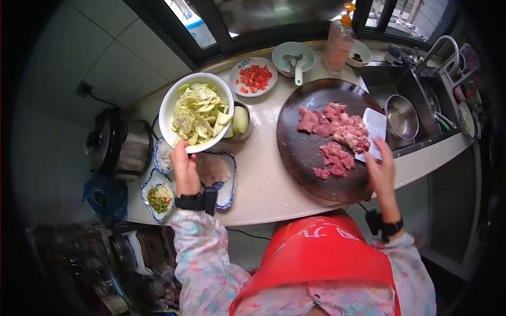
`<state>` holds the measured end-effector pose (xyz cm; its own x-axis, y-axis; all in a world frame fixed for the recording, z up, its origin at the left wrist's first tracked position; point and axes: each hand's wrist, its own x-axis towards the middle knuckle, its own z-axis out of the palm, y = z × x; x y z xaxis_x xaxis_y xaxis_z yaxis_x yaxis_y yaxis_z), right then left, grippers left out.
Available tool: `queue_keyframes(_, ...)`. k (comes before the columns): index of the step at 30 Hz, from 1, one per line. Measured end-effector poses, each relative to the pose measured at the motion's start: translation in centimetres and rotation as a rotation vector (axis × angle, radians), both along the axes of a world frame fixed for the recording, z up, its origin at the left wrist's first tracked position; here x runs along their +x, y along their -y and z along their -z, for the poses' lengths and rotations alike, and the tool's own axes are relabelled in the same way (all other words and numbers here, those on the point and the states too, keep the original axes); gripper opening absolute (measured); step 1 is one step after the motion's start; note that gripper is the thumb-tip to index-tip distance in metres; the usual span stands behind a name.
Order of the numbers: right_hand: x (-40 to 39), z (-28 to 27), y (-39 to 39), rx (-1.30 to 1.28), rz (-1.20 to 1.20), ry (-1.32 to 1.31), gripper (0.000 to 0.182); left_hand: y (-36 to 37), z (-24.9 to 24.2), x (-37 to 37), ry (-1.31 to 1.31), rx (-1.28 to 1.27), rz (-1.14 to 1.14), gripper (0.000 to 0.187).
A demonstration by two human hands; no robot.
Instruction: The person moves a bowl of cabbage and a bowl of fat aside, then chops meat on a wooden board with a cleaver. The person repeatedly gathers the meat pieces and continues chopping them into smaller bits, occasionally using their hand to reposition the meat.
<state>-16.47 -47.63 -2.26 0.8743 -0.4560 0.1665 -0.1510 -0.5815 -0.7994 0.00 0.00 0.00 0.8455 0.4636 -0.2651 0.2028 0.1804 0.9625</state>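
Note:
My left hand (186,171) grips the near rim of a white bowl (167,105) filled with sliced pale green vegetable (197,113). The bowl is raised over the counter's left part, beside a metal container with a green vegetable piece (241,120). On the right, my right hand (381,164) has its fingers on a white flat scraper-like piece (375,129) at the right edge of the round dark board (300,163). Chopped pink meat (348,129) lies on the board, with a smaller minced heap (336,159) nearer to me.
Behind stand a plate of diced red pieces (254,77), a pale bowl with a spoon (293,58) and an orange-topped bottle (340,45). Small dishes (158,195) and a rice cooker (124,145) are at left. The sink (379,79) holds a metal pot (402,117).

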Motion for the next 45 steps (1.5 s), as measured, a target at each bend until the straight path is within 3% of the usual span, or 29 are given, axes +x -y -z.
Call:
queue_keyframes(1, -2.1, 0.6, 1.8, -0.249, 0.024, -0.02, 0.049, 0.1, 0.2, 0.3, 0.144, 0.037, -0.028, 0.016)
queue_keyframes(2, -4.0, 0.1, 2.1, -0.387, 0.105, -0.154, 0.049, -0.9, 1.4, 0.3, 0.223, 0.112, 0.145, 0.022)
queue_keyframes(3, -5.7, -0.5, 1.5, -0.453, 0.143, -0.35, 0.05, -3.3, 5.4, 0.0, 0.229, 0.129, 0.316, 0.033)
queue_keyframes(8, -5.8, 2.7, 0.0, -0.23, 0.249, -0.44, 0.05, -6.1, 9.8, 7.5, 0.174, -0.065, 0.159, 0.022)
queue_keyframes(13, -4.6, 3.7, -0.5, -0.212, 0.294, -0.404, 0.055, -5.1, 9.2, 9.1, 0.058, -0.249, 0.005, 0.022)
queue_keyframes(14, -4.6, 4.4, 0.2, -0.176, 0.314, -0.4, 0.057, -8.5, 14.6, 11.2, 0.103, -0.095, 0.103, 0.026)
queue_keyframes(15, -4.3, 5.0, 0.7, -0.124, 0.337, -0.375, 0.061, -9.4, 15.7, 11.5, 0.155, -0.038, 0.149, 0.028)
queue_keyframes(16, -3.6, 3.6, 0.4, -0.054, 0.39, -0.426, 0.06, -8.5, 14.9, 11.8, 0.204, -0.338, 0.092, 0.026)
queue_keyframes(17, -3.6, 4.3, 1.4, 0.101, 0.333, -0.41, 0.056, -6.4, 12.2, 12.4, 0.088, -0.631, -0.131, 0.025)
queue_keyframes(20, -2.9, 0.8, -0.3, -0.068, 0.421, -0.403, 0.05, -7.5, 14.5, 13.3, 0.123, -0.747, -0.17, 0.033)
queue_keyframes(21, -3.2, 0.7, 0.1, -0.085, 0.394, -0.345, 0.05, -8.9, 16.2, 13.5, 0.166, -0.734, -0.098, 0.036)
queue_keyframes(23, -3.2, -0.3, 0.3, -0.278, 0.281, -0.209, 0.05, -7.9, 14.8, 12.5, 0.149, -0.768, -0.123, 0.035)
queue_keyframes(25, -3.2, -1.4, 0.7, -0.317, 0.198, -0.175, 0.049, -7.0, 13.6, 10.7, 0.123, -0.642, -0.151, 0.034)
queue_keyframes(27, -2.7, -1.7, 1.7, -0.349, 0.087, -0.135, 0.049, -6.8, 13.1, 7.8, 0.223, -0.116, 0.054, 0.031)
queue_keyframes(28, -2.5, -1.6, 2.3, -0.346, 0.023, -0.076, 0.048, -3.2, 9.7, 4.5, 0.294, 0.269, 0.295, 0.027)
queue_keyframes(29, -2.4, -1.4, 3.1, -0.338, -0.046, -0.019, 0.047, 3.0, 5.3, 0.9, 0.418, 0.209, 0.317, 0.035)
queue_keyframes(31, -2.3, -0.9, 5.0, -0.311, -0.148, -0.016, 0.046, 7.5, 4.1, 0.4, 0.132, -0.448, 0.044, 0.017)
queue_keyframes(34, -1.5, -1.2, 7.6, -0.28, -0.283, 0.02, 0.045, 17.5, 3.3, -5.0, -0.084, -0.205, 0.026, 0.013)
queue_keyframes(35, -1.3, -1.6, 8.4, -0.289, -0.329, 0.041, 0.044, 18.5, 4.7, -6.7, -0.113, -0.157, 0.165, 0.012)
queue_keyframes(37, -0.8, -2.1, 9.7, -0.297, -0.398, 0.095, 0.042, 23.2, 4.7, -10.4, -0.194, 0.056, 0.223, 0.011)
queue_keyframes(41, 0.2, -3.7, 10.4, -0.144, -0.57, 0.163, 0.039, 28.1, 5.4, -15.8, 0.069, 0.657, 0.398, 0.014)
queue_keyframes(43, 0.0, -4.2, 10.2, -0.037, -0.724, 0.11, 0.039, 29.8, 5.6, -16.6, 0.129, 0.767, 0.349, 0.015)
queue_keyframes(45, -0.6, -4.2, 9.4, -0.086, -0.799, 0.114, 0.037, 30.4, 6.0, -17.0, 0.197, 0.873, 0.31, 0.016)
